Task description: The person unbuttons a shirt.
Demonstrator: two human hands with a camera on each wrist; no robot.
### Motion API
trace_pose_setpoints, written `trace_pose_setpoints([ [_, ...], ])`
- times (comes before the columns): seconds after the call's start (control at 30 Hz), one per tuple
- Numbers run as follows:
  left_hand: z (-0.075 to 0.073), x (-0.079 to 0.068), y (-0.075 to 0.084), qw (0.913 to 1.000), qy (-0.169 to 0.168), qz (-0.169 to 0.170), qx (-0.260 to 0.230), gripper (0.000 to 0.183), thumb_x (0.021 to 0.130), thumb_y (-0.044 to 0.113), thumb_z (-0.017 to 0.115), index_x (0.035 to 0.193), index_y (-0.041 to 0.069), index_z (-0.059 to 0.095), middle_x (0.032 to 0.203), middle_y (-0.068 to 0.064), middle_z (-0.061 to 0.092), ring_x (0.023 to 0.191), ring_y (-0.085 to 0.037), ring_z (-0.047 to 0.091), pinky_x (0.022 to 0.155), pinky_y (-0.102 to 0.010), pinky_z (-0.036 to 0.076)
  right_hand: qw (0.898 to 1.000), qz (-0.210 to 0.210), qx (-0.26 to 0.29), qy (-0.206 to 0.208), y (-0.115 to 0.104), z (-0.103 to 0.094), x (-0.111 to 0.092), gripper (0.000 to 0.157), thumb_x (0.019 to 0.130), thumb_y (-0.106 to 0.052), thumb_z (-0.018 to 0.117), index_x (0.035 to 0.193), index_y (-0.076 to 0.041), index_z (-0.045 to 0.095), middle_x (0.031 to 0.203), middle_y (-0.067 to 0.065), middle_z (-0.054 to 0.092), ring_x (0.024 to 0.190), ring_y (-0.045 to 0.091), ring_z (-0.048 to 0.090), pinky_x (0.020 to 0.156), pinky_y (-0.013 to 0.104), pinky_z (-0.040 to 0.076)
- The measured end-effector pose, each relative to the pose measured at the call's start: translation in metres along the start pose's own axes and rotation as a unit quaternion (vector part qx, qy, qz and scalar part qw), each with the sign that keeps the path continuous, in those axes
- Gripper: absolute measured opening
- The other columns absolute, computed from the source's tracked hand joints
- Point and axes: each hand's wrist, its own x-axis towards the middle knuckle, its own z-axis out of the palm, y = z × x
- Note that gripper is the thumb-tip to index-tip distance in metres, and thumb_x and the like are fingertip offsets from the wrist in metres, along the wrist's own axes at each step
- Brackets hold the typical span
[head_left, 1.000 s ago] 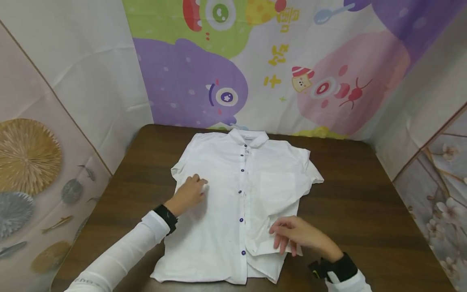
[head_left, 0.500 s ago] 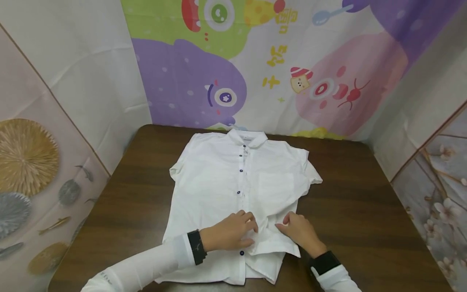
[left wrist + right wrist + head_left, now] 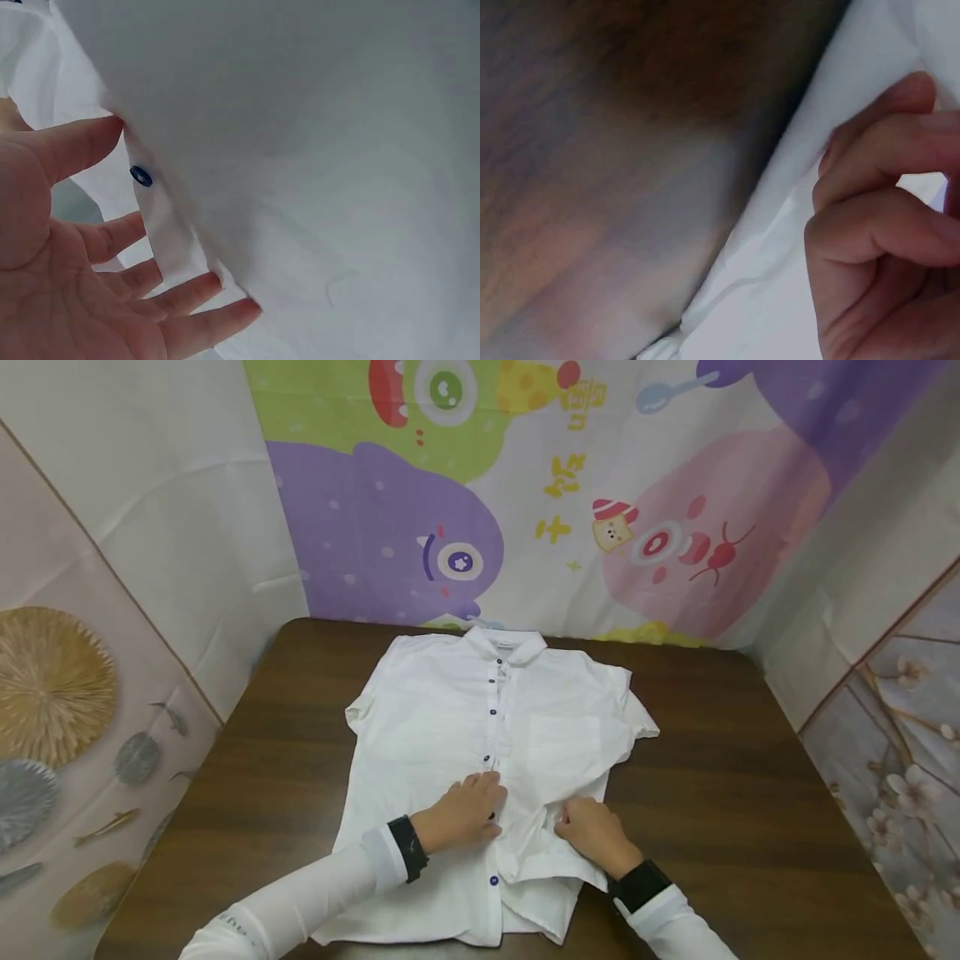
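Observation:
A white short-sleeved button-up shirt [image 3: 420,710] lies front side up, collar at the far end, with dark blue buttons down its middle. Its lower right front is creased and turned up over the layer below. My left hand [image 3: 462,812] rests across the button edge; in the left wrist view the spread fingers [image 3: 199,330] and thumb touch that edge on either side of a blue button [image 3: 141,176]. At the rumpled lower right front, my right hand [image 3: 597,837] pinches the cloth. The right wrist view shows its fingers [image 3: 855,232] curled; its fingertips are partly out of frame.
The shirt lies on a dark brown wooden table [image 3: 720,827] with rounded far corners. Behind stands a cartoon-printed cloth [image 3: 390,527]. Patterned panels [image 3: 67,552] flank the table on both sides.
My left hand has moved from the shirt's left side to the button edge in the middle. The right hand has shifted slightly left, its fingers going from loose to curled on the cloth.

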Motion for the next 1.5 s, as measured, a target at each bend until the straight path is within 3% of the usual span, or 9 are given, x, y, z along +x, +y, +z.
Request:
trace_pose_setpoints([
  [0.2,-0.003,0.000,-0.003,0.9994,-0.009,-0.003,-0.033,0.059,0.087,0.037,0.062,0.134,0.008,0.041,0.148,-0.020,0.030,0.132,-0.032,0.038,0.104,-0.045,0.037,0.999,0.021,-0.023,-0.011,0.007,-0.008,-0.005,0.029,0.075,-0.014,0.061,0.053,-0.013,0.043,0.053,-0.004,0.036,0.047,0.012,0.036,0.043,0.025,0.027],
  [0.43,-0.006,-0.005,-0.005,0.9991,0.001,0.008,-0.042,0.071,0.086,0.038,0.063,0.141,0.004,0.034,0.147,-0.026,0.028,0.130,-0.036,0.039,0.103,-0.045,0.037,0.995,0.086,-0.036,-0.043,0.030,-0.042,-0.031,0.026,0.072,-0.016,0.059,0.049,-0.012,0.047,0.043,-0.001,0.045,0.039,0.013,0.044,0.037,0.024,0.029],
  [0.7,-0.002,0.003,-0.004,0.9989,-0.012,-0.011,0.044,0.072,0.085,0.047,0.061,0.141,0.008,0.038,0.149,-0.016,0.031,0.129,-0.028,0.041,0.097,-0.041,0.043,0.984,0.118,-0.032,-0.126,0.057,-0.059,-0.060,0.023,0.075,-0.016,0.058,0.053,-0.009,0.051,0.044,0.001,0.050,0.038,0.015,0.047,0.038,0.024,0.031],
  [0.9,0.000,0.009,-0.003,0.9981,-0.007,-0.017,0.059,0.074,0.082,0.050,0.062,0.141,0.011,0.040,0.150,-0.010,0.032,0.123,-0.026,0.042,0.094,-0.038,0.044,0.977,0.087,0.093,-0.173,0.070,-0.049,-0.065,0.019,0.086,-0.014,0.051,0.070,-0.005,0.055,0.054,0.004,0.055,0.043,0.015,0.051,0.041,0.028,0.041],
  [1.07,-0.002,0.006,0.001,0.9998,0.013,-0.001,-0.017,0.050,0.088,0.040,0.060,0.128,0.011,0.056,0.128,-0.008,0.050,0.103,-0.020,0.045,0.083,-0.029,0.044,0.941,0.053,0.248,-0.226,0.075,-0.046,-0.066,0.027,0.093,-0.022,0.049,0.092,0.004,0.057,0.068,0.005,0.060,0.051,0.014,0.057,0.044,0.029,0.049],
  [1.17,0.001,-0.003,0.011,0.9964,0.030,0.046,-0.065,0.033,0.090,0.034,0.059,0.115,0.014,0.066,0.105,-0.003,0.054,0.086,-0.012,0.040,0.071,-0.020,0.037,0.919,0.043,0.317,-0.231,0.078,-0.043,-0.065,0.031,0.092,-0.019,0.051,0.101,0.010,0.053,0.074,0.003,0.061,0.057,0.013,0.059,0.047,0.026,0.050],
  [1.23,0.004,-0.013,0.022,0.9908,0.038,0.109,-0.070,0.033,0.088,0.036,0.060,0.113,0.015,0.066,0.100,0.000,0.053,0.082,-0.009,0.038,0.068,-0.016,0.033,0.914,0.042,0.341,-0.218,0.078,-0.038,-0.064,0.028,0.091,-0.016,0.051,0.100,0.011,0.053,0.075,0.001,0.061,0.058,0.011,0.060,0.048,0.025,0.050],
  [1.4,0.022,-0.035,0.056,0.9535,0.054,0.296,0.019,0.061,0.081,0.057,0.061,0.128,0.020,0.048,0.115,0.005,0.049,0.098,-0.005,0.043,0.077,-0.012,0.033,0.926,0.053,0.339,-0.160,0.072,-0.030,-0.061,0.017,0.087,-0.010,0.052,0.084,0.006,0.056,0.065,-0.001,0.058,0.051,0.009,0.057,0.047,0.028,0.051],
  [1.5,0.033,-0.038,0.069,0.9414,0.091,0.318,0.067,0.053,0.084,0.050,0.060,0.126,0.021,0.045,0.113,0.009,0.050,0.098,-0.003,0.045,0.074,-0.010,0.033,0.928,0.064,0.336,-0.149,0.069,-0.032,-0.060,0.016,0.087,-0.009,0.048,0.079,0.004,0.054,0.063,-0.001,0.054,0.050,0.009,0.055,0.046,0.028,0.051],
])
